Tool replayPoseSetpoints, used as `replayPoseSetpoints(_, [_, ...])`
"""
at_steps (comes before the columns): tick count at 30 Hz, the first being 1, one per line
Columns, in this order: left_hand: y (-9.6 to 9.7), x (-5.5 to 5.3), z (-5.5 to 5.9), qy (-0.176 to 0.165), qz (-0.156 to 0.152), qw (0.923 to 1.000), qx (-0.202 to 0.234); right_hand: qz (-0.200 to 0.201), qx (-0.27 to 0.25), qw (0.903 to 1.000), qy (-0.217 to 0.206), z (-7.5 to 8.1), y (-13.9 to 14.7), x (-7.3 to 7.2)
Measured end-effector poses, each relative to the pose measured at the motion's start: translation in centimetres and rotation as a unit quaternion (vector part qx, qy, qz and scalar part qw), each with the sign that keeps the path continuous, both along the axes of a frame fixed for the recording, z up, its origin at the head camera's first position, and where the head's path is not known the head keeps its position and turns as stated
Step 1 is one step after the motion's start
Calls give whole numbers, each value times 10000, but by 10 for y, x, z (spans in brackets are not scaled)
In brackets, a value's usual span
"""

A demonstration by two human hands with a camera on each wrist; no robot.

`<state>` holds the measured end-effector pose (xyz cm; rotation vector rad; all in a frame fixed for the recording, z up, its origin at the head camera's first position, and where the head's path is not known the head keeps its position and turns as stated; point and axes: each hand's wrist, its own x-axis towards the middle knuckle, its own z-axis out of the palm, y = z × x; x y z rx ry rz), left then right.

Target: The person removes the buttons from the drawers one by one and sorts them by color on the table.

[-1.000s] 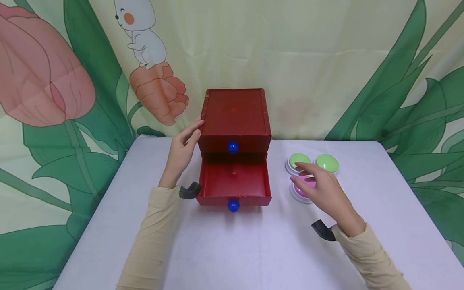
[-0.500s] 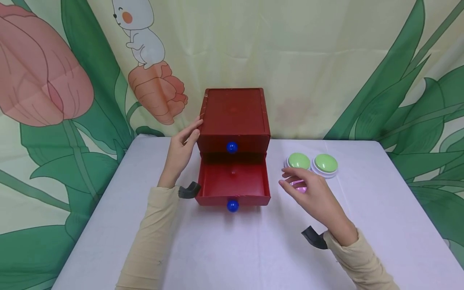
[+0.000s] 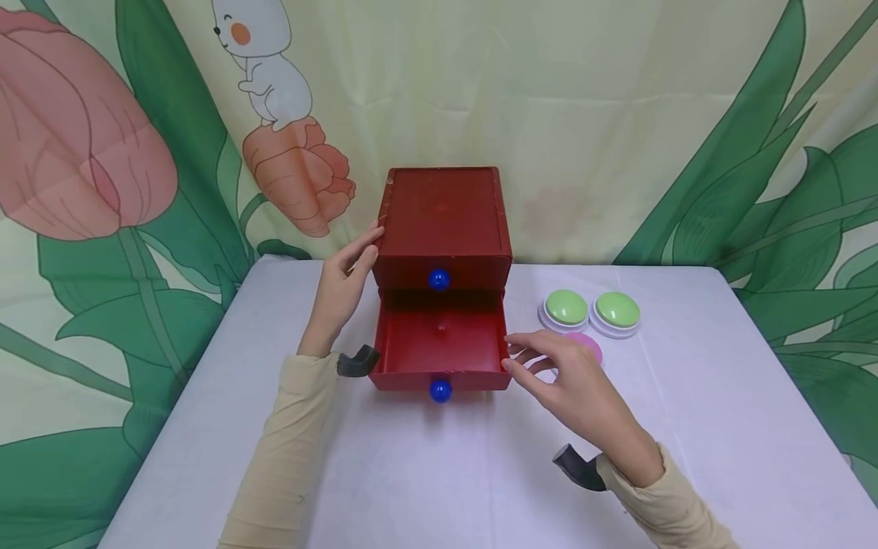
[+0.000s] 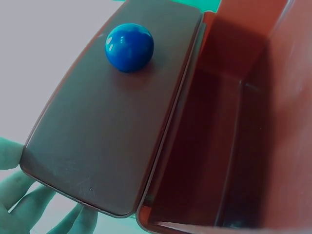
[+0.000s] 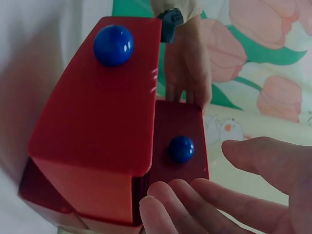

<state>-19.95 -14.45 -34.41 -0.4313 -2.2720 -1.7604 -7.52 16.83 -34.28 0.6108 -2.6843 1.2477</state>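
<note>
A small red drawer cabinet (image 3: 442, 213) stands at the back of the table, each drawer front bearing a round blue knob (image 3: 439, 280). Its lower drawer (image 3: 406, 382) is pulled out, with a bare inside in the head view. My left hand (image 3: 341, 293) lies against the cabinet's left side, fingers extended; the left wrist view shows its fingertips around the edge of the upper drawer front (image 4: 97, 136). At the lower drawer's right wall is my right hand (image 3: 576, 385), thumb and fingers apart and loosely bent, holding nothing.
Two green domed buttons (image 3: 566, 306) on white bases sit right of the cabinet. Nearer stands a pink one (image 3: 588, 345), partly hidden behind my right hand. A white cloth covers the table (image 3: 425, 488). Behind it hangs a printed curtain (image 3: 569, 137).
My right hand has moved left and toward me, from over the buttons to the open drawer's right side. The left hand and the cabinet stay in place.
</note>
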Motion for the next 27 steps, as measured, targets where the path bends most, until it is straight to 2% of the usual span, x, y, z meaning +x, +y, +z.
replayPoseSetpoints(3, [1,3,4,-55,-12,10000,17,54,19,10000,60,1,-5,2])
replayPoseSetpoints(6, [5,10,15,-102,-42,9999,-11,104,6,9999,69,2,-9,3])
replayPoseSetpoints(10, [8,18,24,-119,-62,9999,-56,160,4,9997,-166,1,-15,5])
replayPoseSetpoints(17, [-1,5,3,-71,-1,10000,42,369,41,9983,-451,-5,-23,7])
replayPoseSetpoints(27, [0,2,-1,24,-18,10000,48,556,262,9953,-752,-17,-32,8])
